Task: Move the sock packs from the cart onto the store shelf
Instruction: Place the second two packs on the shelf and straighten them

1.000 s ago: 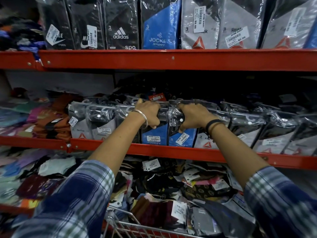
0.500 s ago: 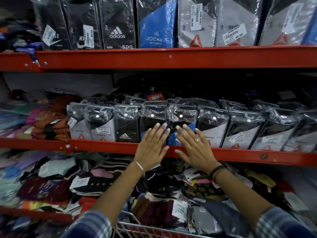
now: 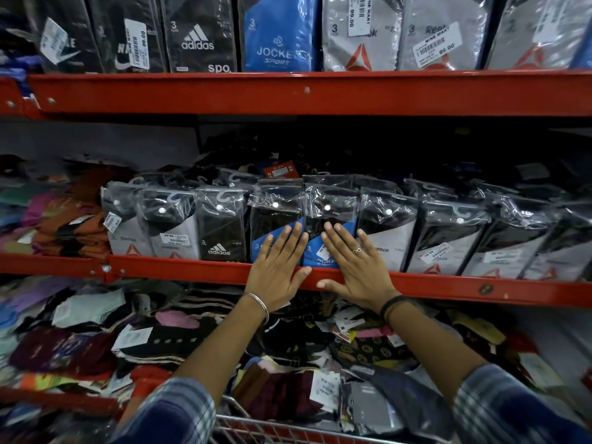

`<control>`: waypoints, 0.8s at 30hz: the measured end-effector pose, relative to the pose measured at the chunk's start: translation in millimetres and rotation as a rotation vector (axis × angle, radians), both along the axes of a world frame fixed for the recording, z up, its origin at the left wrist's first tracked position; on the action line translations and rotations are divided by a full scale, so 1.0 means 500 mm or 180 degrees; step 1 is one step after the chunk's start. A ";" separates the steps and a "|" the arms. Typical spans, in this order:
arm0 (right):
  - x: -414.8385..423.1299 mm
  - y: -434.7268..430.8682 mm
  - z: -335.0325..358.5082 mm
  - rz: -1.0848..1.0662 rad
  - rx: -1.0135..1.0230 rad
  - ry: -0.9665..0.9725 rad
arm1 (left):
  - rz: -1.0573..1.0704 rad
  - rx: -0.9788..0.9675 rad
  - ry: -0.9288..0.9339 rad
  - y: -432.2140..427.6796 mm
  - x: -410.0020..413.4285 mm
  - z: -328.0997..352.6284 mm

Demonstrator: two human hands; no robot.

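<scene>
A row of plastic-wrapped sock packs stands upright on the middle red shelf (image 3: 179,270). My left hand (image 3: 277,267) lies flat, fingers spread, against the lower front of a blue-and-black Jockey pack (image 3: 275,219) and the shelf lip. Flat beside it, my right hand (image 3: 355,264) presses on the neighbouring blue Jockey pack (image 3: 330,216). Neither hand grips anything. The cart's wire rim (image 3: 272,427) shows at the bottom edge, with loose sock packs (image 3: 368,408) piled above it.
An adidas pack (image 3: 219,232) and grey Reebok packs (image 3: 445,241) flank the two blue ones. The upper shelf (image 3: 320,91) carries larger packs. Loose colourful socks (image 3: 80,341) crowd the lowest shelf, and folded orange socks (image 3: 73,229) sit at the middle shelf's left.
A second ago both hands gripped the tops of the two blue packs on the shelf. They let go, dropped down and now rest flat against the packs' fronts.
</scene>
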State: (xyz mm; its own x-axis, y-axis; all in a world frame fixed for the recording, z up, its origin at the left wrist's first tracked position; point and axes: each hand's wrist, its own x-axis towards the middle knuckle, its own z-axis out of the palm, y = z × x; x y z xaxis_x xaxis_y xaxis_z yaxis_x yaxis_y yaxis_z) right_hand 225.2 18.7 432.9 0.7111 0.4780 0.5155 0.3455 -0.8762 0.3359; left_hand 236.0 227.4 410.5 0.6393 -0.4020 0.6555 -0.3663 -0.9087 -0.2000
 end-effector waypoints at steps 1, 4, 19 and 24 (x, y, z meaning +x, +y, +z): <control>0.000 0.001 0.002 0.0016 0.0001 0.0028 | 0.0024 -0.0010 0.0008 0.000 0.000 0.001; -0.006 0.001 0.011 0.0096 0.0002 0.0139 | 0.0086 0.0036 0.0090 0.000 -0.008 0.008; -0.087 -0.308 -0.036 -0.0537 0.1098 -0.0952 | -0.0927 0.0429 -0.0306 -0.257 -0.064 0.040; -0.045 -0.371 -0.034 -0.0484 0.0674 -0.1096 | -0.0720 0.0638 -0.0313 -0.367 -0.040 0.028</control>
State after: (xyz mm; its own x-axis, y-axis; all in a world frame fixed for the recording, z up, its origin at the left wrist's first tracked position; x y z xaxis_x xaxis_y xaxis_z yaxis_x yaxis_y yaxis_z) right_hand 202.5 -166.8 415.9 0.5347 0.2392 0.8105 0.1064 -0.9705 0.2163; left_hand 216.0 43.9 424.5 0.4563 -0.6542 0.6031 -0.5247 -0.7453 -0.4114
